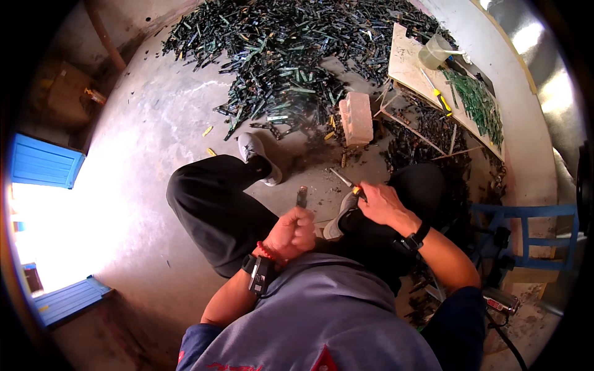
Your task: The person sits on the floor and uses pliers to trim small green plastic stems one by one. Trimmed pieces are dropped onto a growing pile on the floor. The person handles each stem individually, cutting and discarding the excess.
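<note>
My left hand (293,234) is closed in a fist in front of my body. From the top of it sticks up a short dark strip-like piece (301,196), its lower part hidden by the fingers. To the right, my right hand (380,204) is wrapped around the yellow and black handle of a screwdriver (354,188). Its metal shaft points up and left, apart from the dark piece. Both hands are above the floor between my bent legs, near my grey shoes (255,151).
A large heap of dark and green strips (278,68) covers the floor ahead. A pinkish brick block (357,120) stands before it. At right, a low board (408,68) bears a translucent cup (434,52), a yellow-handled screwdriver (443,103) and green strips (473,102). A blue chair (526,238) is nearer.
</note>
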Available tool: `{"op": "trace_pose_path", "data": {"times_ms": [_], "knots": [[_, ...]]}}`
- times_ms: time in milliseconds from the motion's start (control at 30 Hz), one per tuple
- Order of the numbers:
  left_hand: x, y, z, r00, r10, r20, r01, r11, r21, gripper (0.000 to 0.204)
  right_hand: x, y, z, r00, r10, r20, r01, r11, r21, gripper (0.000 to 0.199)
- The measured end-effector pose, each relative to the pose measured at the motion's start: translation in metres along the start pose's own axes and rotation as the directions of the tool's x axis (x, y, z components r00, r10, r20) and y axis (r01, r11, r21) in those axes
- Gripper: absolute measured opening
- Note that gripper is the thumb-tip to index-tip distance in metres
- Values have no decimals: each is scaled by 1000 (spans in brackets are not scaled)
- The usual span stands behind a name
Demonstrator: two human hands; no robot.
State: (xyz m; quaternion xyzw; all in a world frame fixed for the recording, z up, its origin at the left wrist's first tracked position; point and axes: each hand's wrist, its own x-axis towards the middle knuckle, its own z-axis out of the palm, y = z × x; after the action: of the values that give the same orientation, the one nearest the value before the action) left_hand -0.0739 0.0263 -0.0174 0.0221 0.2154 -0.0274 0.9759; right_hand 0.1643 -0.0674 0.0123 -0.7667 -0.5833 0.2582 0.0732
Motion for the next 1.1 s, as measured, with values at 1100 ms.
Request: {"op": "trace_pose_path", "data": {"times_ms": [1100], "knots": [[20,-9,0,870,190,-455,-43,948,314,29,-12,-66,42,982,121,146,-121,993,-10,25]]}}
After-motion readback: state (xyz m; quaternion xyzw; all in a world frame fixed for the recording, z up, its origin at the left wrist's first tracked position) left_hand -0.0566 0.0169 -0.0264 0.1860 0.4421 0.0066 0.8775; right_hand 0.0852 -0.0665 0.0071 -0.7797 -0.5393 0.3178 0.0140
